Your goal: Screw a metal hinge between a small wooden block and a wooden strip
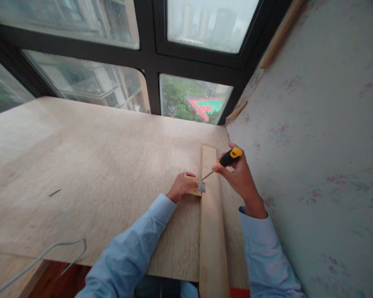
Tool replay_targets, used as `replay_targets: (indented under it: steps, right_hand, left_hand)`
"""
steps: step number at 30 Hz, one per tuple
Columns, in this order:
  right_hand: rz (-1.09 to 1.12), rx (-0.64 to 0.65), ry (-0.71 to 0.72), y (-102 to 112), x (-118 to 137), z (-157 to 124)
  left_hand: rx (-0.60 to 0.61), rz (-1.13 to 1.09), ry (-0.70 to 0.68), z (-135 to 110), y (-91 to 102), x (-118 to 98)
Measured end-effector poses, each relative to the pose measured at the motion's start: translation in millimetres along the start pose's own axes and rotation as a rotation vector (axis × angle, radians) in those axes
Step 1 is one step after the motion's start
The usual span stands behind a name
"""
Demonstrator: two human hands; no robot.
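A long pale wooden plank lies on the tabletop, running away from me near the right wall. A small wooden block sits against its left edge, joined by a small metal hinge. My left hand is closed on the block, pressing it to the plank. My right hand grips a screwdriver with a black and yellow handle. Its shaft slants down and its tip meets the hinge.
Dark-framed windows stand behind the table. A wall with flowered paper rises close on the right. A bent grey metal rod lies at the table's near left edge. A small dark mark shows on the left part of the tabletop.
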State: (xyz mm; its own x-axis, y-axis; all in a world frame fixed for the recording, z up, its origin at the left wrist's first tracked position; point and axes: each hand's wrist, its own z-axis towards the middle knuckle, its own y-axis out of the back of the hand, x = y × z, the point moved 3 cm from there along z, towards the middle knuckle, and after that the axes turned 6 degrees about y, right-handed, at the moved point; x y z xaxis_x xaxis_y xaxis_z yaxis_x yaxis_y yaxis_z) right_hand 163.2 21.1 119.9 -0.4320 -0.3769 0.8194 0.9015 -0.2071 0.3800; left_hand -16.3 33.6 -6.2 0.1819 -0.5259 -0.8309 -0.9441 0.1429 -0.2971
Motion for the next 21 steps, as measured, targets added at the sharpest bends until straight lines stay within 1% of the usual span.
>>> replay_targets:
  steps: [3, 5, 6, 7, 10, 11, 12, 13, 16, 18, 19, 21]
  right_hand:
    - [0.246, 0.164, 0.050, -4.6, 1.6, -2.6]
    - [0.320, 0.225, 0.024, -4.2, 2.2, -3.3]
    - [0.307, 0.227, -0.001, -3.3, 2.0, -2.9]
    - [0.251, 0.202, -0.026, -1.7, 1.5, -2.1]
    - [-0.043, 0.037, -0.071, 4.0, -0.6, 0.6]
    - [-0.097, 0.000, -0.069, 4.6, -1.1, 0.9]
    - [-0.099, -0.006, -0.055, 4.2, -1.5, 0.9]
    - [-0.054, 0.020, -0.034, 2.8, -1.9, 0.6]
    - [0.188, 0.161, 0.026, -1.0, -1.6, -1.7]
    - [0.279, 0.212, 0.012, -1.1, -0.8, -2.5]
    - [0.270, 0.202, -0.009, -0.3, -0.5, -2.2]
    - [0.120, 0.120, -0.047, 2.5, 0.3, -0.8]
  left_hand:
    - [-0.003, -0.016, -0.024, -2.5, -0.3, -2.7]
    - [0.002, -0.022, -0.038, -4.2, -0.5, -4.5]
    - [0.007, -0.023, -0.040, -4.9, -0.6, -5.1]
    - [0.012, -0.023, -0.041, -5.5, -0.7, -5.5]
    - [0.020, -0.010, -0.048, -6.7, -1.1, -6.4]
    - [0.013, -0.003, -0.048, -6.8, -1.0, -6.5]
    - [0.006, 0.000, -0.047, -6.8, -0.9, -6.4]
    - [0.002, 0.001, -0.044, -6.6, -0.9, -6.2]
    - [0.002, -0.008, -0.033, -5.4, -1.1, -5.0]
    - [-0.001, -0.006, -0.035, -4.7, -1.2, -4.4]
    - [-0.008, -0.003, -0.032, -4.5, -1.2, -4.1]
    - [-0.018, 0.004, -0.029, -4.4, -1.4, -4.0]
